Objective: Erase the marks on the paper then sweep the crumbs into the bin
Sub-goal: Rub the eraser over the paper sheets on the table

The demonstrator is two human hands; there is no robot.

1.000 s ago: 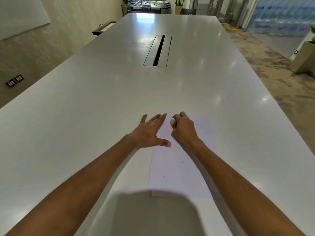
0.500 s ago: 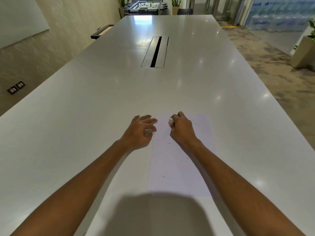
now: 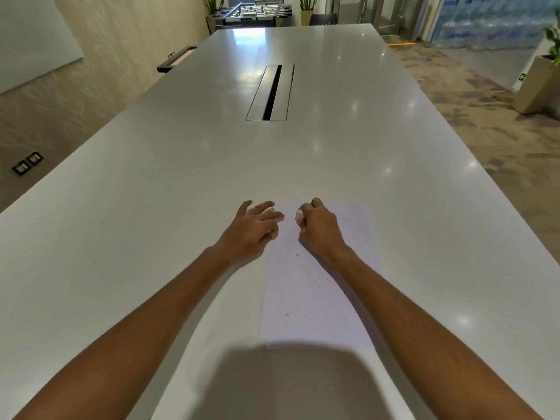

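A white sheet of paper (image 3: 315,298) lies flat on the table in front of me, with a few small dark crumbs (image 3: 297,255) scattered on it. My right hand (image 3: 318,230) rests on the paper's far part, shut on a small white eraser (image 3: 299,215) that peeks out past the fingers. My left hand (image 3: 253,228) sits at the paper's far left corner, fingers loosely spread and slightly curled, holding nothing. No bin is in view.
The long glossy white table (image 3: 181,207) stretches ahead, with a cable slot (image 3: 271,92) in its middle. A grey shadow covers the near edge. Carpeted floor and a planter (image 3: 539,86) lie to the right, a wall to the left.
My left hand slid left off the paper's middle to its left corner and its fingers curled, then loosened. My right hand stayed in place with the eraser.
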